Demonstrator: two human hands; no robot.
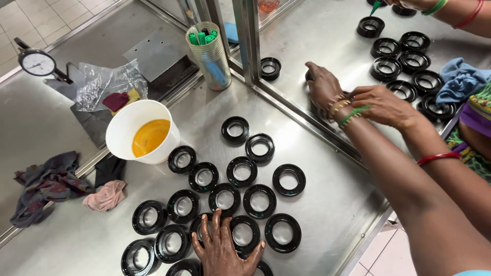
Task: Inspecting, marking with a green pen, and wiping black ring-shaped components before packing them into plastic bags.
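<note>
Meanwhile, left hand (222, 251) lay spread flat, apparently steadying black seal rings (260, 201) rowed on the steel worktop (327, 204) | right hand (323, 86) reached past the divider rail (302, 115); grip unclear.

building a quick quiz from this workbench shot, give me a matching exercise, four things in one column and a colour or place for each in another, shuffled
Things:
1. white bucket
2. clear cup
3. dial gauge
4. left hand

Descriptions:
A. far left edge of the steel table, round white face
B. spread flat on black rings at the bottom of the view
C. holds yellow-orange liquid
D. holds green-capped markers, beside the metal post

Pairs: 1-C, 2-D, 3-A, 4-B
</note>
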